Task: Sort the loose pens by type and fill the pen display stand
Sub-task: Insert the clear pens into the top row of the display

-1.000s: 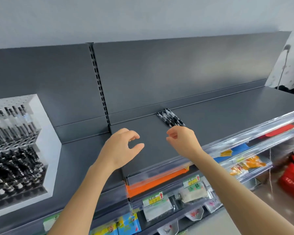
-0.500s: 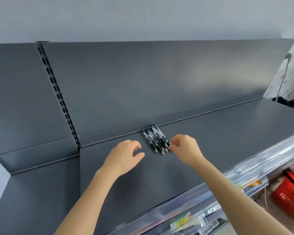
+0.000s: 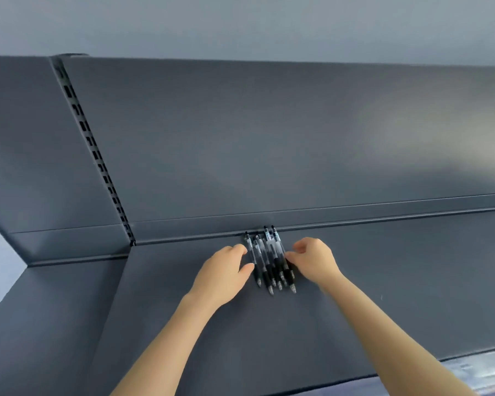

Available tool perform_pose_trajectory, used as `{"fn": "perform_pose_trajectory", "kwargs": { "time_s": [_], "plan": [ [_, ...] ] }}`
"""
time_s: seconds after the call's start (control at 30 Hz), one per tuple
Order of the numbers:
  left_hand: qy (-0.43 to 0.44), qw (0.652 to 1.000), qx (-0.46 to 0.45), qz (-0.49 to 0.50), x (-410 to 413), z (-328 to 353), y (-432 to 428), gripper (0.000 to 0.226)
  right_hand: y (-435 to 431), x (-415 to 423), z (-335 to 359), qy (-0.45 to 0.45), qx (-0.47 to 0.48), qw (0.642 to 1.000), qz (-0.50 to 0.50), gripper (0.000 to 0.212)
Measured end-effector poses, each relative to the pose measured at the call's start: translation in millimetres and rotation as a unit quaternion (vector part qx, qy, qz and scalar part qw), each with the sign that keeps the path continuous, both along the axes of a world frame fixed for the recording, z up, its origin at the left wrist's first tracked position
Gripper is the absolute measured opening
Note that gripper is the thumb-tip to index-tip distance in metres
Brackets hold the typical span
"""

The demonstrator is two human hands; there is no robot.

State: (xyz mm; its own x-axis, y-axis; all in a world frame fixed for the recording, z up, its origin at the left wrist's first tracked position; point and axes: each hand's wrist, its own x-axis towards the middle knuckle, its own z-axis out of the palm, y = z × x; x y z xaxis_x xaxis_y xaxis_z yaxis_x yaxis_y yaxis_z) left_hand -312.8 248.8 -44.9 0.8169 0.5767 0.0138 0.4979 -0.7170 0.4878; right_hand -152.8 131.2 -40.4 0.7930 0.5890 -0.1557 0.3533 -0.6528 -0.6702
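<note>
From the head view, the person leans over a dark grey shelf with a flat, matte top that looks like painted metal. It runs wide to the right and toward the front edge, so there is free room on both sides of the arms. At the back, a low raised lip meets the smooth back panel of the same grey. A slotted upright with a row of small rectangular holes divides this panel from the next bay on the left. Above is a pale wall. At the lower right corner a clear plastic strip follows the shelf front; it is blurred.

The pens lie together in a small row close to the back lip, tips toward the person. They have clear barrels, black grips and black clips. There is small print on the barrels, too small to read.

The left hand is at the left side of the row with curled fingers, and its thumb touches the outer pen. The right hand, also curled, touches the right side. I cannot tell if either hand really pinches a pen.
</note>
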Motion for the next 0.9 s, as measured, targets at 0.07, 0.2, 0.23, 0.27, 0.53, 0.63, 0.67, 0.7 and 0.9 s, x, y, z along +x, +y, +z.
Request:
{"fn": "perform_pose_trajectory", "kwargs": {
  "time_s": [0.07,0.2,0.23,0.27,0.53,0.63,0.67,0.7,0.9],
  "plan": [
    [0.016,0.999,0.015,0.025,13.9,2.4,-6.8,0.04,6.9,4.8,-1.2,0.014,0.016,1.0,-0.002,0.035],
    [0.053,0.996,0.023,0.069,37.7,0.9,-15.4,0.04,22.4,9.7,2.3,0.023,-0.005,0.999,0.035,0.047],
    [0.057,0.995,0.023,0.076,41.8,0.1,-15.9,0.04,26.4,10.4,1.8,0.025,-0.014,0.999,0.039,0.049],
    [0.056,0.995,0.019,0.083,45.3,-0.7,-16.0,0.042,30.3,11.1,0.3,0.027,-0.028,0.998,0.04,0.048],
    [0.054,0.991,-0.034,0.117,52.6,-6.8,-12.3,0.049,38.7,19.9,-8.0,0.006,-0.07,0.996,0.058,0.035],
    [0.057,0.989,-0.046,0.129,56.6,-5.0,-12.4,0.048,35.0,25.8,-11.2,-0.011,-0.077,0.995,0.067,0.037],
    [0.06,0.988,-0.048,0.134,58.4,-4.6,-12.6,0.049,34.1,28.0,-10.9,-0.013,-0.076,0.994,0.072,0.038],
    [0.063,0.987,-0.048,0.139,60.0,-4.4,-13.2,0.05,33.5,30.0,-10.4,-0.013,-0.077,0.994,0.08,0.039],
    [0.11,0.979,-0.031,0.171,75.5,-4.7,-18.1,0.063,30.5,35.1,-9.2,-0.012,-0.095,0.992,0.086,0.035]
  ]
}}
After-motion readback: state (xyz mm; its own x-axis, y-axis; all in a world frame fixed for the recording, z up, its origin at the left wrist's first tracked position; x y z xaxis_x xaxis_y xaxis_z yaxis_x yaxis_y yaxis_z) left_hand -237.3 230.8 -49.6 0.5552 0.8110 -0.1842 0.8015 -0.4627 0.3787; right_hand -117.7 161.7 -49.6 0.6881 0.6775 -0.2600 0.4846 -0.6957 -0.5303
